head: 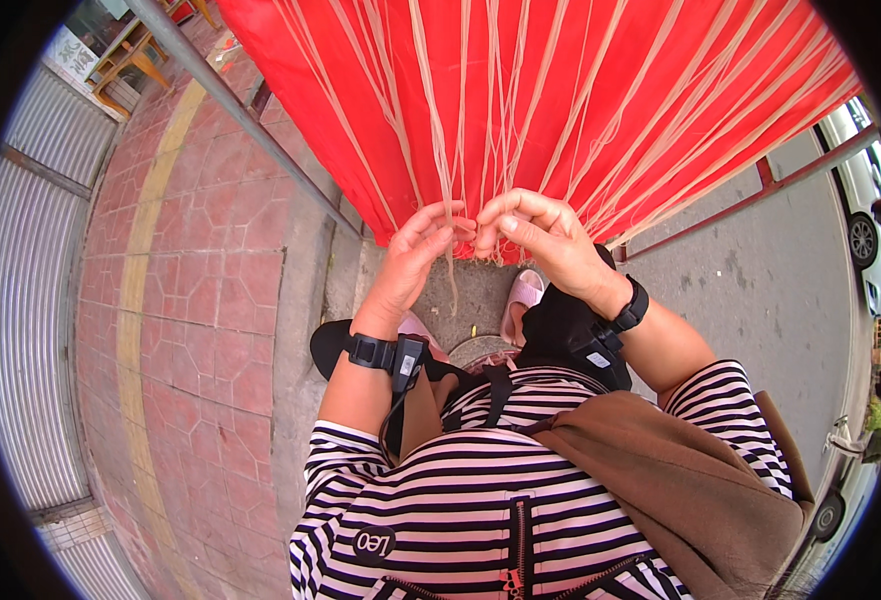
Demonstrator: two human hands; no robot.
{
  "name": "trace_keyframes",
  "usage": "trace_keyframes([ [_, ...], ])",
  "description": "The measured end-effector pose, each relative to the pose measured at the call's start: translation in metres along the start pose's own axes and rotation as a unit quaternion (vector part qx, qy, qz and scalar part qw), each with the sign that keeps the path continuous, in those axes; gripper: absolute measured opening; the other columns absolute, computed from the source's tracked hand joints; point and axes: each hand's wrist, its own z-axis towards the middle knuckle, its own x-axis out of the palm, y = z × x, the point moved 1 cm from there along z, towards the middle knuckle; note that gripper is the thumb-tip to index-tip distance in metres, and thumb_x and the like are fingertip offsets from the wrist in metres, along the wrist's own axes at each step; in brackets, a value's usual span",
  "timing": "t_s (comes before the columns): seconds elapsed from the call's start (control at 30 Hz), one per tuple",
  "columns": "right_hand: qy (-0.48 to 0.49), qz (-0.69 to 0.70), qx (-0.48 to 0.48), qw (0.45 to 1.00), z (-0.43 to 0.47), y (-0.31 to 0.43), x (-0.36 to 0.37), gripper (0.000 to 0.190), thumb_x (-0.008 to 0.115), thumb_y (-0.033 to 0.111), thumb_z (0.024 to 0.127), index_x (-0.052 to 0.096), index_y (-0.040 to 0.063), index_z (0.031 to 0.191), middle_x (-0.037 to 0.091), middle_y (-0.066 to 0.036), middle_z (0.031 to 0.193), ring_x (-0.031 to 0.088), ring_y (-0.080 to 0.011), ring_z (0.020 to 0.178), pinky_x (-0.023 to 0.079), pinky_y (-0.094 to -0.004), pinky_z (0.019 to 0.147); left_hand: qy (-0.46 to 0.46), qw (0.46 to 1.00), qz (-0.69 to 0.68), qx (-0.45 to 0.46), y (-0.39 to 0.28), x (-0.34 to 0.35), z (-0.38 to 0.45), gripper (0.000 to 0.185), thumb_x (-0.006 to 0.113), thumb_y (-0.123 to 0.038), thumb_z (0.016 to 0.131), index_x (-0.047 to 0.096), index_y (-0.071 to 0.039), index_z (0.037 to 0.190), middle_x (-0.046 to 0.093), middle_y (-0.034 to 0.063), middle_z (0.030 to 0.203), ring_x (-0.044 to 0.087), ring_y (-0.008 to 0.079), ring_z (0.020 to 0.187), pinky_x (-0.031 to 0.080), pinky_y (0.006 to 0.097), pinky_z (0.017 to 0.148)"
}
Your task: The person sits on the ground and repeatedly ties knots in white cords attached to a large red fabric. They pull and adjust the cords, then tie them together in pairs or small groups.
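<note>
Bundles of pale strands [440,135] lie lengthwise over a bright red cloth [388,45] stretched out before me, their loose ends gathered at its near edge. My left hand [425,244] pinches one bundle between thumb and fingers, and its tail hangs down below the hand. Close beside it on the right, my right hand [534,229] has its fingers curled at the ends of other thin strands. Whether a strand is between its fingertips is too fine to tell. Both forearms wear black straps with small devices.
A metal pole [230,105] runs along the cloth's left side, and another rail [755,191] along the right. Red paving [207,300] and a corrugated metal shutter [27,315] are at left. Wooden furniture [132,64] stands upper left. Cars [857,187] stand on the road at right.
</note>
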Motion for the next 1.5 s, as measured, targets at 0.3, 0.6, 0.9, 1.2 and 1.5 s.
trace_keyframes([
  [0.3,-0.022,-0.014,-0.001,1.000,-0.017,0.002,0.004,0.021,0.050,0.015,0.102,0.062,0.001,0.111,0.067,-0.004,0.092,0.062,-0.0100,0.092,0.049,-0.0275,0.088,-0.078,0.997,0.012,0.023,0.009,-0.014,0.010,0.017,0.058,-0.013,0.096,0.065,-0.001,0.106,0.068,0.0081,0.096,0.064,0.0188,0.096,0.048,0.0343,0.091],
  [0.6,-0.033,-0.058,0.045,0.997,-0.057,0.031,-0.002,0.027,0.049,0.024,0.103,0.064,0.001,0.107,0.066,-0.003,0.078,0.053,-0.0047,0.062,0.042,-0.0182,0.057,-0.146,0.986,-0.041,0.063,-0.013,-0.063,0.008,0.017,0.060,-0.013,0.096,0.065,0.000,0.105,0.063,0.0039,0.081,0.059,0.0136,0.072,0.052,0.0294,0.071],
  [0.9,-0.172,-0.104,-0.012,0.980,-0.098,0.063,-0.044,0.034,0.045,0.030,0.104,0.062,0.000,0.102,0.060,-0.003,0.067,0.041,-0.0043,0.051,0.033,-0.0183,0.051,-0.190,0.974,0.085,0.090,-0.064,-0.112,-0.005,0.018,0.062,-0.014,0.095,0.067,-0.001,0.105,0.063,0.0026,0.079,0.053,0.0079,0.063,0.043,0.0216,0.059],
  [1.2,-0.270,-0.137,-0.111,0.947,-0.132,0.092,-0.081,0.033,0.041,0.032,0.105,0.058,0.004,0.101,0.048,0.002,0.059,0.031,-0.0046,0.048,0.029,-0.0218,0.053,-0.242,0.943,0.205,0.104,-0.117,-0.150,-0.016,0.017,0.064,-0.016,0.094,0.068,-0.004,0.105,0.063,-0.0008,0.077,0.051,0.0060,0.061,0.036,0.0193,0.056],
  [1.5,-0.240,-0.188,-0.193,0.933,-0.182,0.117,-0.094,0.028,0.041,0.029,0.105,0.055,0.006,0.097,0.045,0.004,0.055,0.028,-0.0047,0.045,0.027,-0.0223,0.052,-0.330,0.885,0.313,0.097,-0.132,-0.177,-0.014,0.015,0.066,-0.017,0.092,0.071,-0.005,0.099,0.064,-0.0017,0.073,0.050,0.0033,0.056,0.035,0.0184,0.050],
])
